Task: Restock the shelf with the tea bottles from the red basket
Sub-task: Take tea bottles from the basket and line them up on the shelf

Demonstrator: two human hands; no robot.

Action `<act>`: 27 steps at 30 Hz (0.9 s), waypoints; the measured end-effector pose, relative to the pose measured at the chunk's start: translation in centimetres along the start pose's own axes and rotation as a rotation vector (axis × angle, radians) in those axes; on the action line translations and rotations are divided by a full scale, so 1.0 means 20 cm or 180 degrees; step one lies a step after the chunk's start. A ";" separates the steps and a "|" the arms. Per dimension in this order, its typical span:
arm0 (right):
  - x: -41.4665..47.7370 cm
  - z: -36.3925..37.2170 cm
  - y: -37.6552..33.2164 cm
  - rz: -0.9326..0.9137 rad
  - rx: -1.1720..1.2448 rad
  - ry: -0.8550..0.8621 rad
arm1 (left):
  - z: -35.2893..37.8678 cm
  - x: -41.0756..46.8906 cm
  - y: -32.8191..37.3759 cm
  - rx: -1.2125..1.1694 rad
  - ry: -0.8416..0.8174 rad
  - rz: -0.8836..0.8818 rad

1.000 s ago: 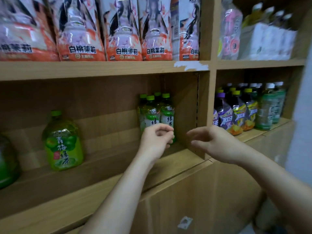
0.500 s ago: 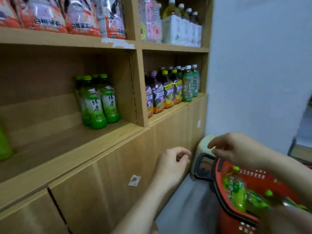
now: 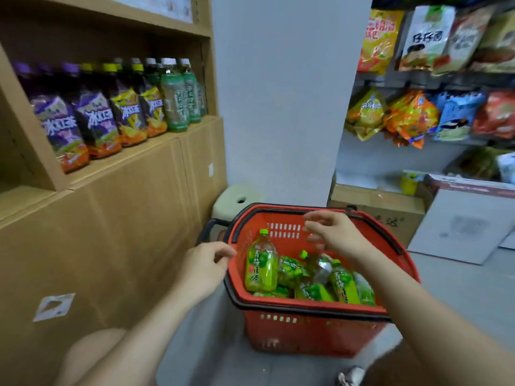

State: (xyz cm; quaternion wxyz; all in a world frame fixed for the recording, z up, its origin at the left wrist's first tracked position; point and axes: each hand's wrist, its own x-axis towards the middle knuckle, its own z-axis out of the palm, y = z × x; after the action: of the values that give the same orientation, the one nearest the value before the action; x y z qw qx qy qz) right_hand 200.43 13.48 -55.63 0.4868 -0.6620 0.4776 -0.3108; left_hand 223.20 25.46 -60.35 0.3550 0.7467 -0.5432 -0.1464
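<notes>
Reaching forward, the right hand hovers over the red basket, fingers loosely spread and empty (palm turned down). The left hand hangs beside the basket's left rim, fingers slack, holding nothing. Green tea bottles lie piled inside.

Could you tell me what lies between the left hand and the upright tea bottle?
Head view: just the red basket rim, between left hand and upright tea bottle.
</notes>
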 end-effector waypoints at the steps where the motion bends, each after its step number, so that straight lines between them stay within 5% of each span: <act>1: 0.03 -0.03 0.08 0.0065 0.0023 0.0052 | 0.05 0.03 0.04 0.0119 -0.0098 0.0045; 7: 0.26 -0.12 0.39 0.0454 -0.0157 -0.0077 | 0.34 0.21 0.23 0.0780 -0.0502 0.0197; 13: 0.54 0.28 0.58 0.0762 -0.0241 -0.0542 | 0.52 0.37 0.03 0.2224 -0.0265 0.0437; 18: 0.76 0.52 0.74 0.1188 -0.0173 -0.0627 | 0.55 0.53 -0.24 0.1707 -0.0424 -0.0311; 27: 1.03 0.67 0.97 0.1524 -0.0213 -0.0542 | 0.57 0.56 -0.31 0.1511 -0.0230 -0.0102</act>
State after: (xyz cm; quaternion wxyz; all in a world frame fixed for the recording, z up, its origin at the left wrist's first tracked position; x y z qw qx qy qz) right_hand 213.09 -2.49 -79.38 0.5628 -0.5696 0.5881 -0.1139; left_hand 224.79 11.96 -70.71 0.1475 0.8120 -0.5627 -0.0469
